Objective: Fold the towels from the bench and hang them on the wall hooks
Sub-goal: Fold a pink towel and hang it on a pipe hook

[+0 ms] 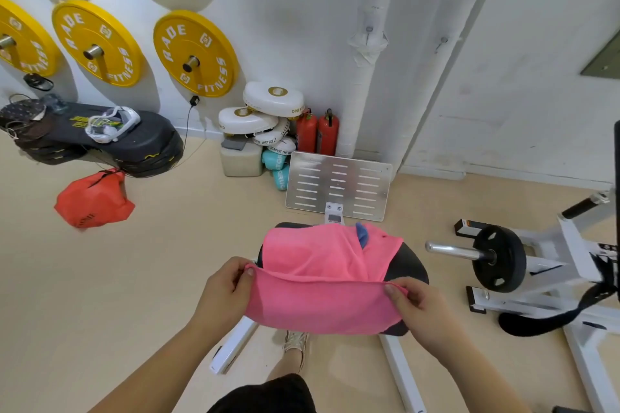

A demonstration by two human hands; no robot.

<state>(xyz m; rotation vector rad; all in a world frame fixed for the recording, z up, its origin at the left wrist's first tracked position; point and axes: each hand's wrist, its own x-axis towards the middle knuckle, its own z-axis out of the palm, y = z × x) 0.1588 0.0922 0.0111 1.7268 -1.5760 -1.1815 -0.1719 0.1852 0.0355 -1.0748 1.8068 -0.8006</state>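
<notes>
A pink towel (pixel 322 278) lies over the black bench pad (pixel 407 265) in front of me. My left hand (pixel 228 288) pinches its near left corner and my right hand (pixel 416 305) pinches its near right corner, so the near edge is lifted and stretched between them. A bit of blue cloth (pixel 362 233) peeks out under the pink towel's far side. Two small metal wall hooks (pixel 369 31) (pixel 443 42) stick out of the white wall beyond the bench.
A metal footplate (pixel 339 186) stands just past the bench. A white machine frame with a black weight plate (pixel 498 258) is at the right. Red fire extinguishers (pixel 317 132), stacked pads and a red bag (pixel 94 199) sit on the floor at the left.
</notes>
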